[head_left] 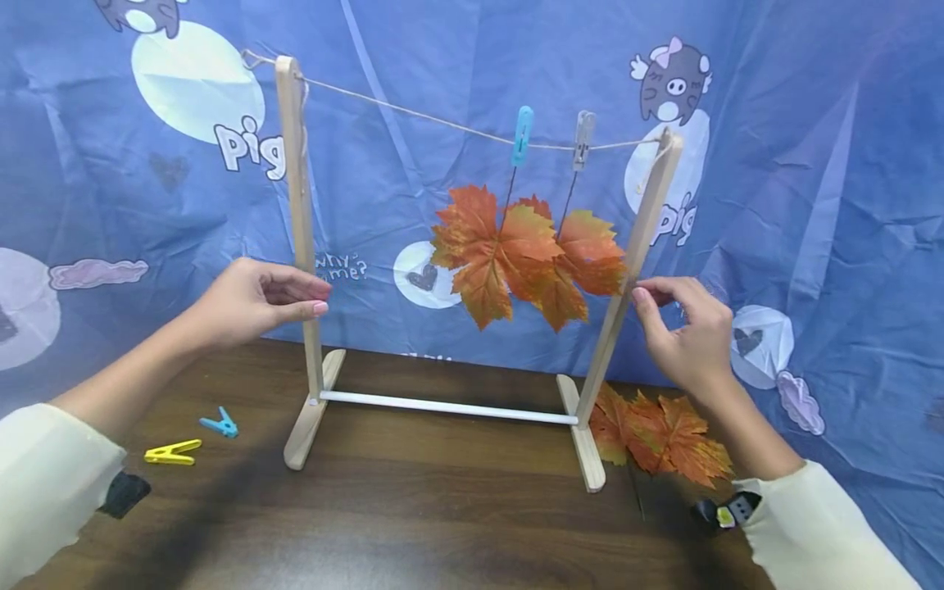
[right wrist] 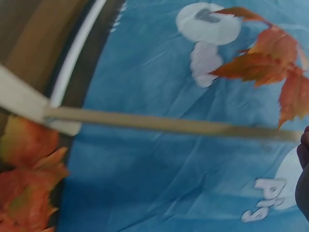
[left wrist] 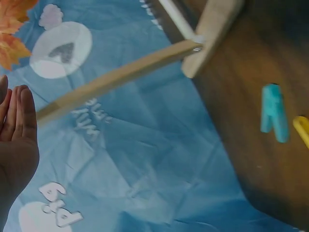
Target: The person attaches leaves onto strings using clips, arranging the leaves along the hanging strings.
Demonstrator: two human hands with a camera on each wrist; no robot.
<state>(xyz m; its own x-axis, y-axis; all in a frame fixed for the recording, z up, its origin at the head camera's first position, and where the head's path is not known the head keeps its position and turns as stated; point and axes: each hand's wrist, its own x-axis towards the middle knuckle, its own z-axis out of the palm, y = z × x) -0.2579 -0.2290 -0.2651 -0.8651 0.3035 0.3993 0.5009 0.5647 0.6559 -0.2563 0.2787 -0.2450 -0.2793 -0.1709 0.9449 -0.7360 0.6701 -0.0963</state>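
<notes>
A wooden frame point(head_left: 297, 197) stands on the table with a string point(head_left: 413, 111) tied between its two posts. From the string hang two orange artificial maple leaves point(head_left: 490, 254), one by a blue clothespin point(head_left: 523, 135), the other by a clear clothespin point(head_left: 583, 139). My left hand point(head_left: 254, 299) is beside the left post, thumb and fingers apart with nothing between them; its fingers look fairly straight in the left wrist view. My right hand point(head_left: 686, 328) has its bent fingertips at the right post point(right wrist: 169, 124); whether they touch it I cannot tell.
On the table at left lie a blue clothespin point(head_left: 220, 423) and a yellow clothespin point(head_left: 173, 452). More maple leaves point(head_left: 674, 434) lie by the frame's right foot, under my right forearm. A white bar point(head_left: 450, 407) joins the feet. Behind hangs a blue printed cloth point(head_left: 457, 49).
</notes>
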